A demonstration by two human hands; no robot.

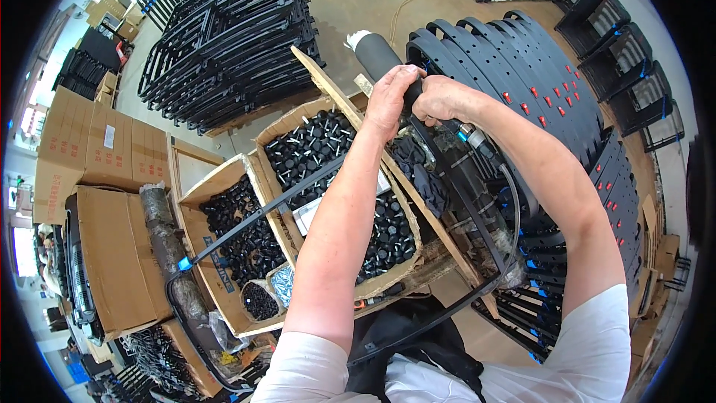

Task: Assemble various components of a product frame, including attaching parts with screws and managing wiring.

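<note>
Both hands meet at the far middle, at the near end of a dark grey padded roller (377,55) with white material at its far tip. My left hand (389,101) is closed round the black part at that end. Against it, my right hand (440,100) is curled shut; what sits inside its fingers is hidden. A black metal bar frame (455,179) runs from below the hands toward my body, with another black bar (261,213) crossing the boxes to the left. Under my right wrist lies a tool with a blue ring (476,139) and a hose (516,209).
Cardboard boxes hold black-headed bolts (309,145) and small black parts (242,224). A wooden board (403,172) edges them, with dark gloves (418,172) beside it. Stacked black frames (231,45) stand far left, curved black parts with red pieces (514,67) at right, cartons (104,142) at left.
</note>
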